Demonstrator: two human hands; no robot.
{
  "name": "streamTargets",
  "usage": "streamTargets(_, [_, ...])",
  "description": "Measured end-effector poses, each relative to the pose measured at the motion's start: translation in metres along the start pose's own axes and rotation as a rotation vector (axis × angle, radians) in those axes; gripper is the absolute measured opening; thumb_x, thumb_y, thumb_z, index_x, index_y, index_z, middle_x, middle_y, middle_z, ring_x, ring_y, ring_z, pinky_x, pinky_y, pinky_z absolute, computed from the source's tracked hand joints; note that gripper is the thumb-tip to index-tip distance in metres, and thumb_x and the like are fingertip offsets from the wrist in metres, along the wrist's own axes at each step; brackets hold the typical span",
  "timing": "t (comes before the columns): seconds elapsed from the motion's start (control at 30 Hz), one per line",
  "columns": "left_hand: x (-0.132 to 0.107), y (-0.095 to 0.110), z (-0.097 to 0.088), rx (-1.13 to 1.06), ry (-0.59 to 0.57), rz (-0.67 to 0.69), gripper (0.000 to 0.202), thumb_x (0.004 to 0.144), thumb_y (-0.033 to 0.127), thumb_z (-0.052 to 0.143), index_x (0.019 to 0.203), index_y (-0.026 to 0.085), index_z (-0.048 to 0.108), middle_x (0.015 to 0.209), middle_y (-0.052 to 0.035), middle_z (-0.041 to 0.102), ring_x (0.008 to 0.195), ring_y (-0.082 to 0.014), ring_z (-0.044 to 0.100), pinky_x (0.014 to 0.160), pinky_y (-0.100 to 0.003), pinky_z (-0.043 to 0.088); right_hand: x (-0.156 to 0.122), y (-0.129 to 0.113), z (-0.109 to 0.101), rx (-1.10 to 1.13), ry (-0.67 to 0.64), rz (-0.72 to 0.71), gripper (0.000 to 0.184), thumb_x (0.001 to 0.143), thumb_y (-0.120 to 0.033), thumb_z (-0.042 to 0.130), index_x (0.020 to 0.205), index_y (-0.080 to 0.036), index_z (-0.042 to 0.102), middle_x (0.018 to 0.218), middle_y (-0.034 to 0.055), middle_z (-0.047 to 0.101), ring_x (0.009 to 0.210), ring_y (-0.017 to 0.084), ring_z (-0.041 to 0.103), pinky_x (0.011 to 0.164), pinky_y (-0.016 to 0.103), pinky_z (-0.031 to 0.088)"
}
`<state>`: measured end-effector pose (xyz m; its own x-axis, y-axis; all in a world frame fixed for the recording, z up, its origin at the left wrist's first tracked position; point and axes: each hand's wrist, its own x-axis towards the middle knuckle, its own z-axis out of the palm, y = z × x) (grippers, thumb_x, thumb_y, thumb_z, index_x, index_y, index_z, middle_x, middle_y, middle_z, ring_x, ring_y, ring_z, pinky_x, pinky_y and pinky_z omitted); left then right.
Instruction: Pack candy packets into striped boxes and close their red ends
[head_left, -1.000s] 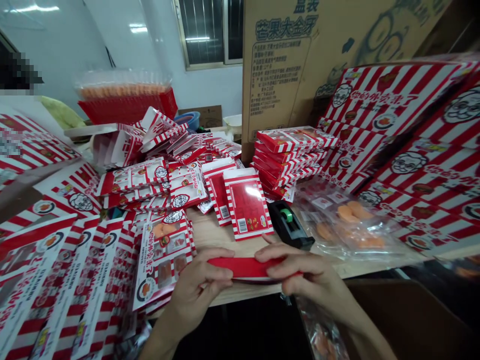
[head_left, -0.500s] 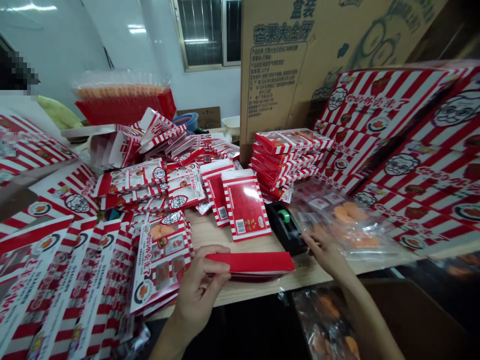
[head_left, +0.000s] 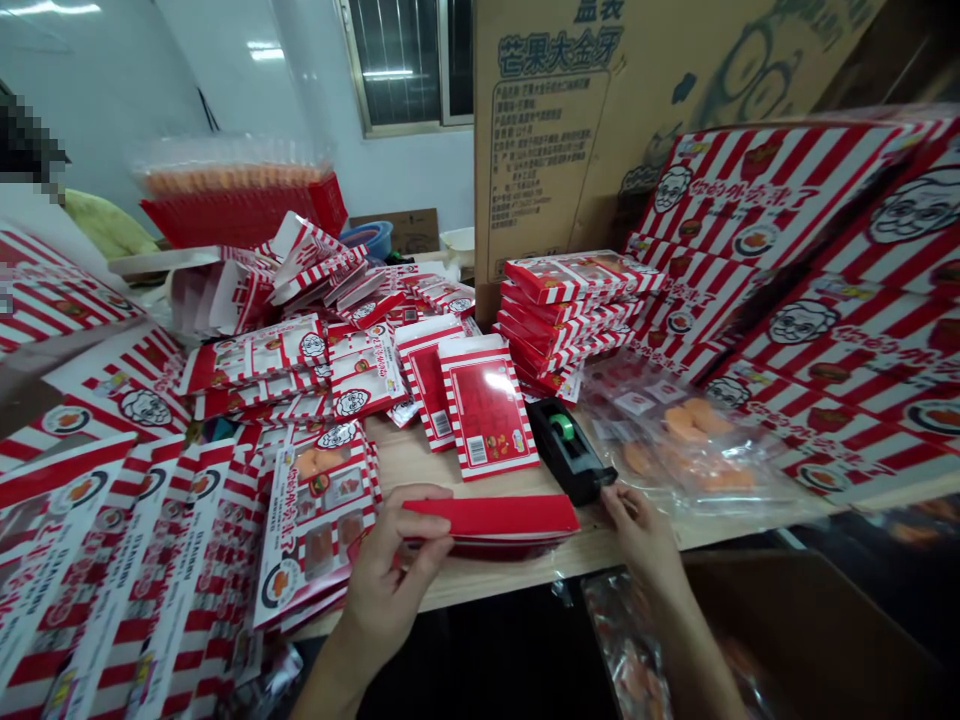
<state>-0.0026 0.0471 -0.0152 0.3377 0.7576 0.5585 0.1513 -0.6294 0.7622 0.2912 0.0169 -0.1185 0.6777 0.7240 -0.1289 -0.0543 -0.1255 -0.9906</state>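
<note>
Left hand (head_left: 390, 570) clamped on the near end of a folded red card (head_left: 491, 516), the card lying lengthwise along the front edge of a wooden table (head_left: 600, 545). Right hand (head_left: 641, 535) off the card, fingers loosely apart, tips just beside a black tape dispenser (head_left: 568, 450), perhaps touching it, hard to tell from this angle. Nearby, a clear bag of orange pieces (head_left: 679, 440) and stacked red-and-white striped packets (head_left: 562, 320).

**Small packing workroom for snack goods**

Wooden bench (head_left: 442, 470) heaped with red-and-white striped retail packets (head_left: 360, 375), a tape dispenser (head_left: 568, 450) alongside; printed cardboard carton (head_left: 555, 150) standing behind, white walls (head_left: 112, 100) and a window (head_left: 397, 65) beyond.
</note>
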Motion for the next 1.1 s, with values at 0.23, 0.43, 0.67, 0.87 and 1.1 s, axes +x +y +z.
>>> streamTargets(0.23, [0.003, 0.011, 0.002, 0.178, 0.077, 0.072, 0.014, 0.082, 0.014, 0.061, 0.09, 0.022, 0.054, 0.097, -0.0034, 0.063, 0.091, -0.0142, 0.063, 0.074, -0.023, 0.051, -0.013, -0.006, -0.007, -0.02, 0.065, 0.109, 0.042, 0.042, -0.055, 0.076, 0.054, -0.021, 0.054, 0.049, 0.0021, 0.059, 0.043, 0.018, 0.054, 0.043, 0.031, 0.046])
streamTargets(0.43, [0.0, 0.027, 0.018, 0.312, 0.143, 0.159, 0.01, 0.084, 0.013, 0.059, 0.09, 0.019, 0.054, 0.097, -0.0044, 0.059, 0.088, -0.0125, 0.062, 0.074, -0.021, 0.052, -0.106, -0.065, 0.01, 0.236, -0.104, 0.138, 0.034, 0.06, -0.047, 0.076, 0.062, -0.018, 0.059, 0.045, -0.0043, 0.05, 0.038, 0.007, 0.041, 0.039, 0.018, 0.033])
streamTargets(0.67, [0.001, 0.039, 0.023, 0.382, 0.01, 0.204, 0.01, 0.086, 0.015, 0.054, 0.094, 0.018, 0.057, 0.094, -0.0051, 0.058, 0.086, -0.0135, 0.062, 0.072, -0.023, 0.053, -0.14, -0.11, 0.069, 0.252, -0.263, 0.078, 0.043, 0.066, -0.053, 0.072, 0.056, -0.017, 0.052, 0.04, -0.0063, 0.043, 0.037, 0.005, 0.035, 0.04, 0.017, 0.028])
streamTargets(0.87, [0.021, 0.051, 0.006, 0.485, -0.364, 0.203, 0.041, 0.086, 0.012, 0.049, 0.125, 0.024, 0.051, 0.104, -0.0073, 0.061, 0.095, -0.0188, 0.061, 0.076, -0.032, 0.055, -0.129, -0.096, 0.071, 0.299, -0.333, 0.123, 0.046, 0.068, -0.056, 0.068, 0.056, -0.018, 0.046, 0.04, -0.0085, 0.037, 0.038, 0.005, 0.029, 0.04, 0.018, 0.023])
streamTargets(1.1, [0.022, 0.048, -0.01, 0.428, -0.332, 0.195, 0.034, 0.09, 0.014, 0.045, 0.122, 0.023, 0.053, 0.105, -0.0035, 0.064, 0.095, -0.0132, 0.061, 0.081, -0.022, 0.051, -0.123, -0.08, 0.086, 0.105, -0.204, -0.103, 0.048, 0.067, -0.059, 0.065, 0.05, -0.019, 0.044, 0.046, -0.0059, 0.039, 0.044, 0.008, 0.035, 0.045, 0.022, 0.034])
